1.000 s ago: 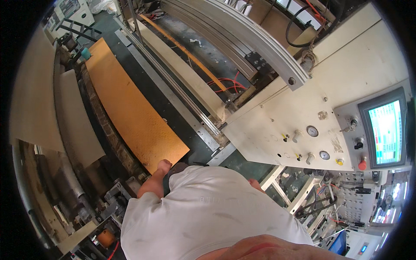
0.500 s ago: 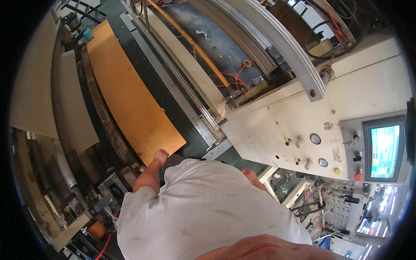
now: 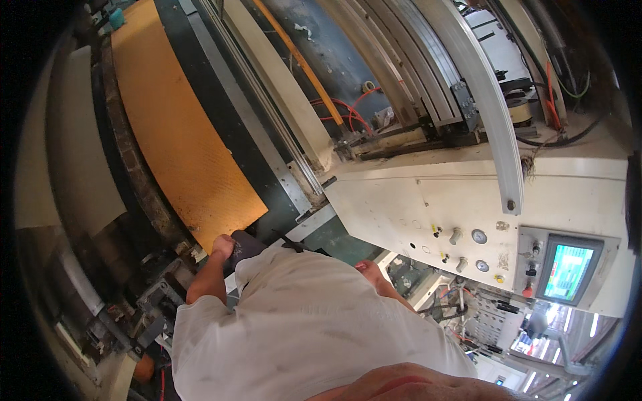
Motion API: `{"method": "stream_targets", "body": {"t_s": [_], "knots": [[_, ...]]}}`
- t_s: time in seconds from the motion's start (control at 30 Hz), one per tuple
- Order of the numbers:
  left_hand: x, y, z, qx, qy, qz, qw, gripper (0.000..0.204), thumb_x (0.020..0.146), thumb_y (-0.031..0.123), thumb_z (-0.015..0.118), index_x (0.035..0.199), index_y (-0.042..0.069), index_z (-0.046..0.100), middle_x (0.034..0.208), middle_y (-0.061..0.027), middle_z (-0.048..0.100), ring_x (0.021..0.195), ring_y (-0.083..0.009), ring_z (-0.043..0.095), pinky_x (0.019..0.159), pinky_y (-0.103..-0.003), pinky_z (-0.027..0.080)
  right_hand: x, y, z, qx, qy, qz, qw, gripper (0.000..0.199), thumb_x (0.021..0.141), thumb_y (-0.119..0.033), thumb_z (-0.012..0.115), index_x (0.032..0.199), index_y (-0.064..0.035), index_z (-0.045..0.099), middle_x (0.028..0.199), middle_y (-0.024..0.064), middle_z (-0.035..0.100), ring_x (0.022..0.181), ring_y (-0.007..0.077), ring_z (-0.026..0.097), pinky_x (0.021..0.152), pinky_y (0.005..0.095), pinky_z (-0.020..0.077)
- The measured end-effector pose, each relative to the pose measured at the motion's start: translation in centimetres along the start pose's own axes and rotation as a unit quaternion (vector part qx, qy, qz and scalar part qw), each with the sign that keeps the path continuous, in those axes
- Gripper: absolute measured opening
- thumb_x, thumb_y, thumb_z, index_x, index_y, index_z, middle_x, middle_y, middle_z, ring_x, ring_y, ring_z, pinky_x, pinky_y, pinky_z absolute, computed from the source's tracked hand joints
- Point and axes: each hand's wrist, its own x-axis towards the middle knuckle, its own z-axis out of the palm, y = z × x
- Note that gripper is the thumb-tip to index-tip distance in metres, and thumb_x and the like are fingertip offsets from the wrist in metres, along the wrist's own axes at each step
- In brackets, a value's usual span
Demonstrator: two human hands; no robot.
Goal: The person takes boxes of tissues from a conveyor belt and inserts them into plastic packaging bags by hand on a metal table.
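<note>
My left hand point(image 3: 223, 247) hangs at my left side with its fingers curled in a loose fist, and nothing shows in it. It is beside the near end of a long orange sheet point(image 3: 194, 140) on the machine bed; I cannot tell whether they touch. My right hand point(image 3: 368, 269) is low at my right side, partly hidden by my white shirt. Its visible fingers are curled with nothing seen in them. The nearest thing ahead of it is a cream control cabinet point(image 3: 388, 207) with gauges, knobs and a lit screen point(image 3: 568, 272).
A metal rail point(image 3: 234, 100) runs alongside the orange sheet. An aluminium beam point(image 3: 491, 113) juts over the cabinet. Rollers with a pale sheet point(image 3: 83, 147) stand at the left. Red hoses point(image 3: 354, 113) lie beyond the rail, and an open frame with wiring point(image 3: 448, 294) is at the right.
The view has shifted, with the orange sheet and cabinet sitting differently in it. My left hand remains near the sheet's end, and my right hand shows more beside the shirt.
</note>
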Motion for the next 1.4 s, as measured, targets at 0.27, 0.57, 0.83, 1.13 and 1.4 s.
{"method": "stream_targets", "body": {"t_s": [0.27,0.57,0.83,1.13,1.4], "knots": [[3.2,-1.1,0.6,-0.087,-0.013,-0.017,0.996,0.023,0.085,0.023,0.071,0.098,0.004,0.075,0.099,-0.0162,0.076,0.097,-0.0318,0.071,0.088,-0.041,0.054,-2.6,-8.5,2.7,-0.152,0.037,0.008,0.988,0.017,0.092,-0.015,0.066,0.105,-0.0056,0.07,0.091,0.0081,0.073,0.085,0.0175,0.069,0.078,0.0311,0.0552],[7.4,-0.5,3.3,-0.217,-0.017,-0.05,0.975,0.017,0.083,0.017,0.075,0.094,0.004,0.074,0.09,-0.0117,0.075,0.089,-0.0253,0.071,0.084,-0.035,0.055,-3.2,-12.0,3.2,-0.217,0.024,0.025,0.976,0.021,0.091,-0.023,0.068,0.107,-0.0096,0.071,0.096,0.0117,0.074,0.092,0.0252,0.071,0.081,0.0373,0.0552],[7.7,-3.3,3.6,-0.315,0.016,-0.103,0.943,0.007,0.084,0.011,0.073,0.09,0.007,0.074,0.076,-0.0079,0.07,0.068,-0.0209,0.067,0.064,-0.037,0.055,-2.1,-14.5,3.8,-0.229,0.008,0.027,0.973,0.024,0.091,-0.026,0.066,0.107,-0.009,0.071,0.093,0.0132,0.074,0.086,0.0287,0.07,0.08,0.0368,0.0558],[7.8,-3.1,1.1,-0.531,-0.055,-0.129,0.836,0.008,0.091,0.004,0.059,0.087,0.006,0.065,0.073,-0.0063,0.062,0.058,-0.0186,0.054,0.052,-0.035,0.045,-0.6,-15.1,4.3,-0.196,0.027,-0.025,0.98,0.019,0.09,-0.021,0.066,0.104,-0.0077,0.069,0.089,0.0107,0.071,0.081,0.0274,0.068,0.076,0.0363,0.0545],[7.9,0.5,-1.2,-0.273,-0.001,-0.033,0.962,0.009,0.083,0.007,0.063,0.075,0.005,0.067,0.064,-0.0067,0.062,0.055,-0.019,0.057,0.05,-0.035,0.045,-1.1,-14.2,5.0,-0.205,0.043,-0.045,0.977,0.017,0.089,-0.018,0.062,0.099,-0.007,0.069,0.088,0.0135,0.07,0.077,0.0246,0.062,0.073,0.0361,0.0521]]}}
